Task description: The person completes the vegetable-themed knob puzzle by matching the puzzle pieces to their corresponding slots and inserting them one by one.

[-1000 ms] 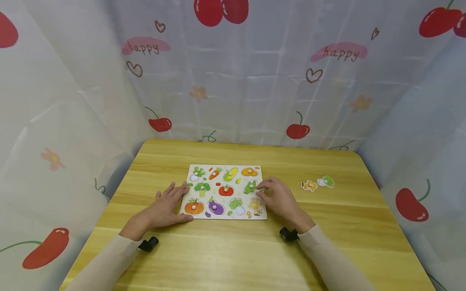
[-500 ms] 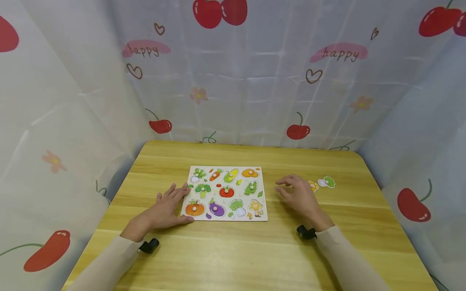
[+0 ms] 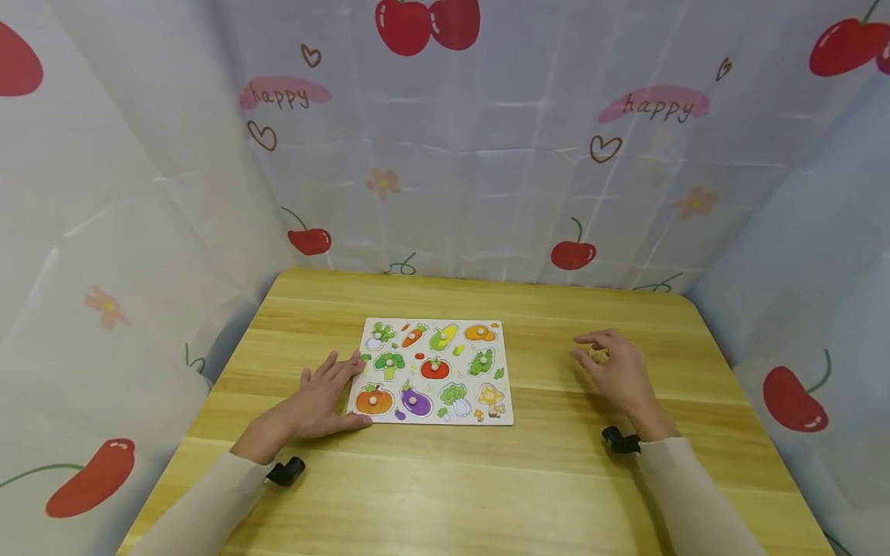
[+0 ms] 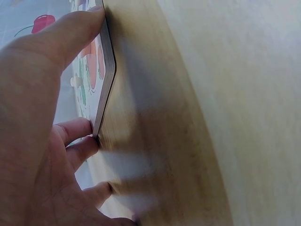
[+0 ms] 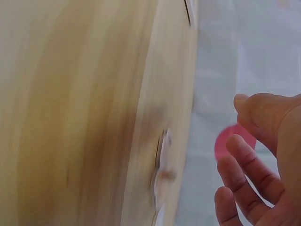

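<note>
A vegetable peg puzzle board [image 3: 459, 374] lies mid-table in the head view. My left hand [image 3: 321, 401] rests at its left side, fingers spread, with fingertips and thumb right at the edge; the left wrist view shows the thumb [image 4: 77, 34] on the board's rim. My right hand [image 3: 617, 372] hovers right of the board, thumb and fingers apart and holding nothing. Under it, partly covered, a yellow mushroom puzzle piece [image 3: 599, 355] lies on the table, its knob up. In the right wrist view this mushroom piece [image 5: 160, 186] lies apart from the fingers.
Knobbed pieces, such as the tomato [image 3: 436, 369] and eggplant [image 3: 416, 401], sit in the board. The bok choy [image 3: 456, 399] and mushroom spots [image 3: 490, 395] show no knobs. The wooden table [image 3: 445, 486] is enclosed by cherry-print curtains [image 3: 480, 170].
My right hand has moved right, from beside the pea piece on the board to over the mushroom piece. It now hides the loose bok choy piece. The left hand stays put.
</note>
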{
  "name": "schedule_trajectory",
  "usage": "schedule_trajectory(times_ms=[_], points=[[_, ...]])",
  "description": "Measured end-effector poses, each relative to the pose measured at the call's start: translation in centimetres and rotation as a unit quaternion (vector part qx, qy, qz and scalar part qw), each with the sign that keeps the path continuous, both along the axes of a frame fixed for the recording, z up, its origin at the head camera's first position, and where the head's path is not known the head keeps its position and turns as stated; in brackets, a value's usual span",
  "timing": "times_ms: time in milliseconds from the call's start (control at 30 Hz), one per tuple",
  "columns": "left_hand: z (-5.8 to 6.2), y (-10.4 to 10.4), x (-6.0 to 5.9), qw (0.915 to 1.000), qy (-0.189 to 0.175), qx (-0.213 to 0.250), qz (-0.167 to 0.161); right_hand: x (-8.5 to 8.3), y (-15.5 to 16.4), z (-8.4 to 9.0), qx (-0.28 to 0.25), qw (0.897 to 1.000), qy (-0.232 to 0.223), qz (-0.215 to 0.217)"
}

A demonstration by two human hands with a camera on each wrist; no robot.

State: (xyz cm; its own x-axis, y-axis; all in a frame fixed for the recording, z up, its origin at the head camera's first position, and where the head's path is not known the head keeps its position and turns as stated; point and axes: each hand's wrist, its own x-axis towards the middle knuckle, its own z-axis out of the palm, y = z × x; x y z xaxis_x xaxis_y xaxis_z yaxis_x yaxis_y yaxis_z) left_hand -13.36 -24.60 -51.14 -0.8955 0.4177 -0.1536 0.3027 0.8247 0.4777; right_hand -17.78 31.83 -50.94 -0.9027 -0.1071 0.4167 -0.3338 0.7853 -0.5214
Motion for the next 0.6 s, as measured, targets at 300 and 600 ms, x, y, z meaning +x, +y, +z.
schedule_trajectory(times_ms=[300, 600], points=[[0.1, -0.1, 0.0, 1.0, -0.003, 0.001, 0.002, -0.3, 3.7, -0.3, 0.008, 0.999, -0.039, -0.033], [-0.4, -0.1, 0.0, 1.0, -0.007, 0.001, 0.001, -0.4, 6.7, -0.8, 0.019, 0.997, -0.054, -0.059]])
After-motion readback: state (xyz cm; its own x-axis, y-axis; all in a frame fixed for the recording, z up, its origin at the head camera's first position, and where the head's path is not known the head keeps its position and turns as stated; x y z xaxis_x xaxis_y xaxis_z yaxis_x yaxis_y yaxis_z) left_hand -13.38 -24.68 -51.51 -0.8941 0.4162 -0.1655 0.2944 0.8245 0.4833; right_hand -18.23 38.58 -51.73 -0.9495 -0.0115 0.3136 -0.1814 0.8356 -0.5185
